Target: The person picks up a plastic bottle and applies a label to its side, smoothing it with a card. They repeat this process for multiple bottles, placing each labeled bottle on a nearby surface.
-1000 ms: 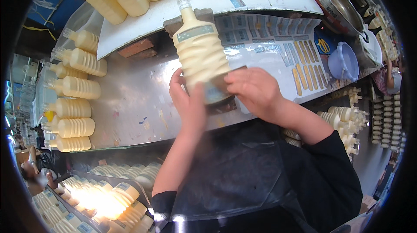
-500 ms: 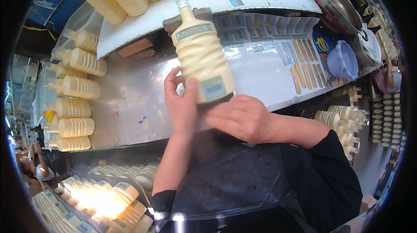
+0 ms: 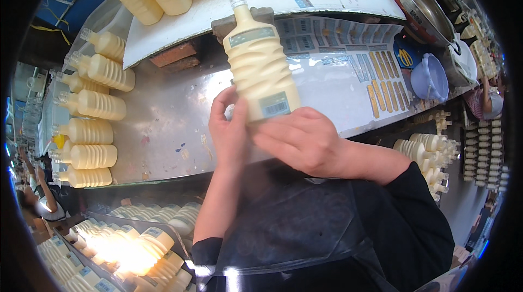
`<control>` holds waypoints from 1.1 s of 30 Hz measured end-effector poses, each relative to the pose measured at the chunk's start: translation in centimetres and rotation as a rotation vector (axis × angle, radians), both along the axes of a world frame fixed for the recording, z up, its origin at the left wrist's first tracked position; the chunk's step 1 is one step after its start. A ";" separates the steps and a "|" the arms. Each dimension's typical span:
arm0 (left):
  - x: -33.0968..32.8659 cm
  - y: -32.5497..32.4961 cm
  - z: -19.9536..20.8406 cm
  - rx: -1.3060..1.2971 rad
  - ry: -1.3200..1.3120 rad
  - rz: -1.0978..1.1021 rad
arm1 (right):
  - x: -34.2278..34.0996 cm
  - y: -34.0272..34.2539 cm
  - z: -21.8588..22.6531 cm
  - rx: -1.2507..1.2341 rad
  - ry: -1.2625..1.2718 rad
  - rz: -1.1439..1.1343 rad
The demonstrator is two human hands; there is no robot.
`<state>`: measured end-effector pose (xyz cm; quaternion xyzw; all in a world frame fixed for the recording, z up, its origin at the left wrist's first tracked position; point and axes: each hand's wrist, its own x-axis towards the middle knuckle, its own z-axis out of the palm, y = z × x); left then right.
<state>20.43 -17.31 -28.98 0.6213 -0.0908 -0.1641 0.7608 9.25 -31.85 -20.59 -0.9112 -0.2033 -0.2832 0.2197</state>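
A cream-coloured bottle [image 3: 261,68] with wavy ridges and a clear neck lies face up, tilted, in front of me. Its neck points away from me and rests over a dark block [image 3: 220,28]. A long blue-grey label [image 3: 251,36] crosses its shoulder, and a squarer label [image 3: 275,105] sits near its base. My left hand [image 3: 227,123] is closed around the bottle's lower left side, thumb on the front. Against the base lies my right hand [image 3: 305,142], fingers stretched out toward the left and slightly blurred.
Label sheets [image 3: 381,82] with blue and gold strips lie on the right of the metal table [image 3: 158,128]. A lavender bucket [image 3: 429,77] and yellow scissors [image 3: 405,56] are beyond. Bottles [image 3: 98,105] line the left edge; more stand on the white board [image 3: 218,6]. Crated bottles [image 3: 147,243] are lower left.
In the picture, the bottle has shifted slightly right and up. My right hand has come up over the bottle's lower edge; my left hand keeps its hold.
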 end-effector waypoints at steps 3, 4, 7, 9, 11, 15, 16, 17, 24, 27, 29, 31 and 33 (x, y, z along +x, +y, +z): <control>0.0 0.3 0.2 0.036 0.008 -0.009 | -0.4 -0.6 -0.5 -0.011 -0.025 -0.048; 0.0 0.3 0.1 0.034 0.007 -0.011 | -0.7 -0.6 -0.9 -0.018 -0.010 -0.029; -0.2 0.0 0.4 0.009 0.029 -0.025 | -0.9 -0.4 -1.7 0.059 -0.006 -0.033; -0.5 -0.1 0.5 0.065 -0.017 -0.008 | -0.4 -0.5 -1.5 0.181 0.062 -0.094; -0.8 -0.1 0.3 0.199 -0.131 0.029 | 0.4 -0.3 -1.1 0.242 0.057 -0.235; -1.5 -0.7 0.2 0.304 -0.371 0.094 | 0.9 -1.4 -0.7 0.238 0.177 -0.427; -1.5 -0.7 0.1 0.338 -0.450 0.100 | 1.2 -2.0 -1.0 0.259 0.169 -0.481; -1.7 -0.9 0.0 0.371 -0.532 0.103 | 1.4 -2.8 -1.3 0.282 0.160 -0.539; -2.8 -2.2 0.9 0.633 -0.725 0.084 | 2.4 -4.6 -0.8 0.131 0.079 -0.488; -2.6 -2.1 0.7 0.547 -0.691 0.090 | 2.2 -5.6 -1.2 0.052 -0.111 -0.316; -2.3 -1.4 -0.4 0.441 -0.639 0.082 | 1.4 -6.0 -1.6 0.023 -0.170 -0.192; -1.6 -0.8 -0.9 0.336 -0.564 0.085 | -0.1 -5.2 -1.8 0.006 -0.105 -0.117; -1.6 -0.8 -1.1 0.265 -0.508 0.084 | -1.3 -4.1 -1.6 -0.021 -0.074 0.019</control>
